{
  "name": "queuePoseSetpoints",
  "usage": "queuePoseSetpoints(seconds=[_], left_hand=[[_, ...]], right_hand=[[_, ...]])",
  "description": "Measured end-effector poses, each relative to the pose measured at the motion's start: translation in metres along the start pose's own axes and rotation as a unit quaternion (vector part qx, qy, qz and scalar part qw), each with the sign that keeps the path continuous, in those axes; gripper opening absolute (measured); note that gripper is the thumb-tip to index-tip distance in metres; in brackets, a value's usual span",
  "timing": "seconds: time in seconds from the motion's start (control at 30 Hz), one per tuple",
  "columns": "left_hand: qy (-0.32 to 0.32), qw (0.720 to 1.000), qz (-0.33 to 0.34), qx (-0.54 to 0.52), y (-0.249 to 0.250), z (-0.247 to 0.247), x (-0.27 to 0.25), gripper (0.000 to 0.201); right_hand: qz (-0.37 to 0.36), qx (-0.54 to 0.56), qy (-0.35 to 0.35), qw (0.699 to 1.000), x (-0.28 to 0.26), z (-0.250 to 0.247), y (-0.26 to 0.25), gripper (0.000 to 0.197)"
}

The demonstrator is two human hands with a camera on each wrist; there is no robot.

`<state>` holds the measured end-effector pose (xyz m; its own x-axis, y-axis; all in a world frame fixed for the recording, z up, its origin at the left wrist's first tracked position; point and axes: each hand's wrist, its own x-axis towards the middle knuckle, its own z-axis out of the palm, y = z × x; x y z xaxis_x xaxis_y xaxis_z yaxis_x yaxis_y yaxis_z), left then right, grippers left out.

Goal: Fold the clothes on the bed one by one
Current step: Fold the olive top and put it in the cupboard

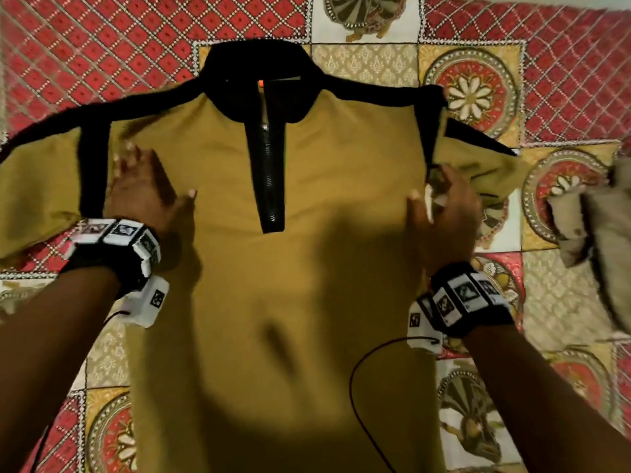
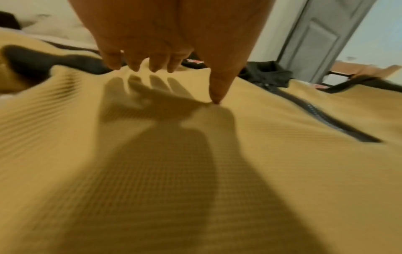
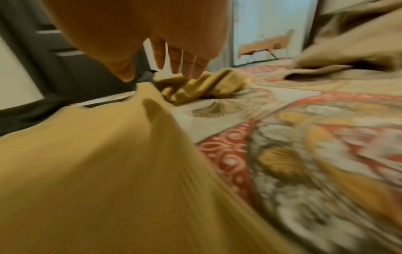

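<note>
A mustard shirt (image 1: 307, 268) with a black collar (image 1: 259, 73) and a black zip (image 1: 269, 172) lies face up and spread flat on the bed. My left hand (image 1: 157, 175) rests open on its left chest beside the black armhole band, fingers straight. In the left wrist view the left hand (image 2: 174, 43) has its thumb tip touching the ribbed shirt (image 2: 261, 171). My right hand (image 1: 433, 196) is open with its fingers spread, over the shirt's right armpit edge. In the right wrist view the right hand (image 3: 163, 60) hangs just above the crumpled right sleeve (image 3: 206, 86) and holds nothing.
A patterned red, yellow and white bedspread (image 1: 102, 46) covers the bed. A crumpled beige garment (image 1: 601, 240) lies at the right edge, beyond the right sleeve. A thin black cable (image 1: 355, 387) from the right wristband trails over the shirt's lower part. A grey door (image 2: 322, 34) stands beyond the bed.
</note>
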<state>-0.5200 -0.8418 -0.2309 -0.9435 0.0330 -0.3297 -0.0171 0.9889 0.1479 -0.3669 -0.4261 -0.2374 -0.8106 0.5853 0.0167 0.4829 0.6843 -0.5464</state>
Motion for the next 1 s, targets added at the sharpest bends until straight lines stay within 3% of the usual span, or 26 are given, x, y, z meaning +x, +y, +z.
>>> queuePoseSetpoints(seconds=[0.07,0.13,0.17,0.23,0.3,0.37,0.43,0.5,0.6,0.67,0.7,0.87,0.93,1.0], left_hand=[[0.017,0.998,0.035,-0.042,0.035,-0.004,-0.023,0.075],[-0.035,0.99,0.077,-0.116,0.079,-0.003,-0.056,0.052],[-0.079,0.981,0.093,-0.153,0.102,0.001,-0.074,0.041],[-0.171,0.95,0.121,-0.23,0.148,0.015,-0.11,0.032],[-0.226,0.92,0.143,-0.286,0.193,0.039,-0.143,0.046],[-0.254,0.903,0.157,-0.309,0.227,0.065,-0.167,0.058],[-0.246,0.911,0.172,-0.285,0.254,0.088,-0.182,0.047],[-0.213,0.925,0.164,-0.268,0.27,0.101,-0.187,0.039],[-0.142,0.941,0.092,-0.293,0.289,0.111,-0.189,0.029],[-0.112,0.939,0.033,-0.323,0.299,0.111,-0.188,0.023],[-0.101,0.94,0.023,-0.326,0.305,0.111,-0.186,0.023],[0.022,0.968,0.101,-0.23,0.343,0.1,-0.161,0.032],[0.069,0.973,0.111,-0.188,0.357,0.095,-0.149,0.035],[0.072,0.979,0.126,-0.143,0.369,0.091,-0.139,0.045]], right_hand=[[0.122,0.052,0.051,0.99,-0.01,-0.031,0.038,0.063],[0.28,0.108,0.013,0.954,-0.009,-0.052,0.068,0.066],[0.32,0.134,-0.014,0.938,-0.003,-0.057,0.078,0.071],[0.342,0.171,-0.039,0.923,0.016,-0.058,0.104,0.081],[0.317,0.237,-0.061,0.916,0.04,-0.064,0.115,0.054],[0.295,0.261,-0.104,0.913,0.058,-0.072,0.099,0.047],[0.273,0.267,-0.158,0.91,0.069,-0.074,0.096,0.031],[0.269,0.321,-0.169,0.892,0.078,-0.071,0.099,0.026],[0.309,0.45,-0.154,0.824,0.089,-0.08,0.1,0.013],[0.323,0.535,-0.165,0.763,0.097,-0.092,0.105,0.019],[0.317,0.55,-0.171,0.753,0.102,-0.098,0.108,0.023],[0.262,0.533,-0.196,0.78,0.132,-0.123,0.129,0.045],[0.249,0.5,-0.192,0.807,0.139,-0.13,0.144,0.03],[0.266,0.416,-0.191,0.848,0.135,-0.131,0.168,0.01]])
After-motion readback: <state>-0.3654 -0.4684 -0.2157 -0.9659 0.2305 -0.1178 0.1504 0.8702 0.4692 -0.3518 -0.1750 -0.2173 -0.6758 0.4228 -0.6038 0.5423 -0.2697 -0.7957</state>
